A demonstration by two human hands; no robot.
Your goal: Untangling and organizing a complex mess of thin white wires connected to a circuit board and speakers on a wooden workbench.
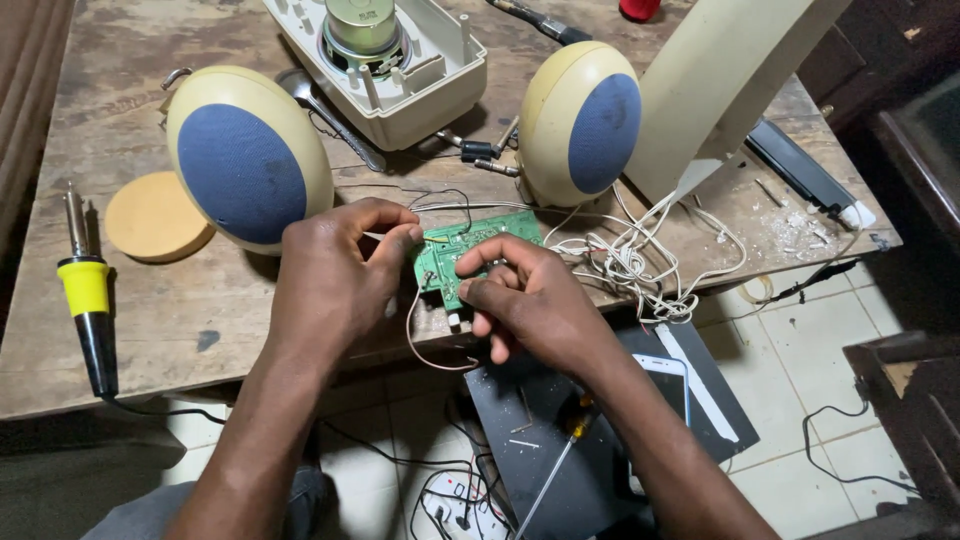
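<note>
Both hands pinch the green board [462,252] above the table [200,320] edge, its long axis running between them: left hand [335,280] closed on its left end, right hand [525,300] on the lower right.

— How much of the board [470,250] shows?
— Its lower left is behind the left hand [335,280], and the right hand [530,305] covers its near edge.
— The casing [385,65]?
— Cut off at the top edge (the tall cream shell [715,85] too).
</note>
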